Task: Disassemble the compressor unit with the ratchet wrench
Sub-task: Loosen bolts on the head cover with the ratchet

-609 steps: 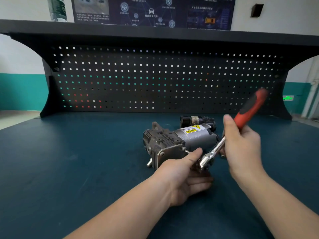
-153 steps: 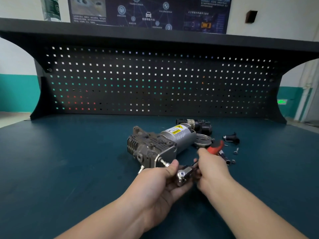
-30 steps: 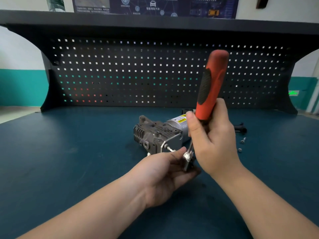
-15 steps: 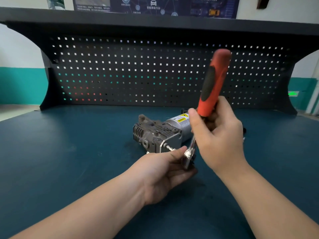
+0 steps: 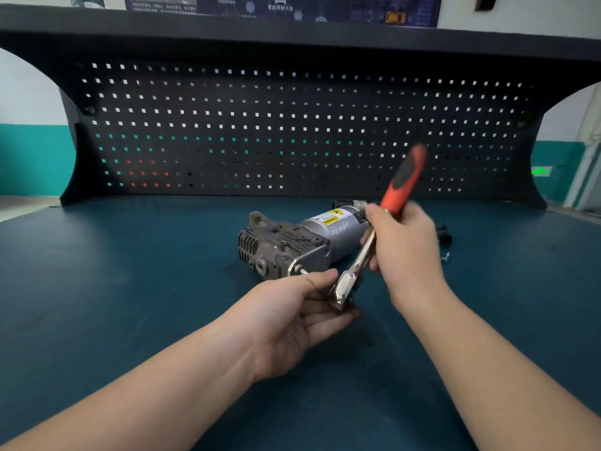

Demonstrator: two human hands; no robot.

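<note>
Ratchet wrench [image 5: 374,242] tipped over to the right now, handle leaning away and lower, no longer standing almost straight up like a moment ago. Right hand [image 5: 405,252] swung down and to the right with it, blurry from moving. Much earlier, handle lying low and flat near the table. Compressor unit [image 5: 299,242] turned a little since the first picture. Small black part [image 5: 444,234] peeking out again beside the right hand.
</note>
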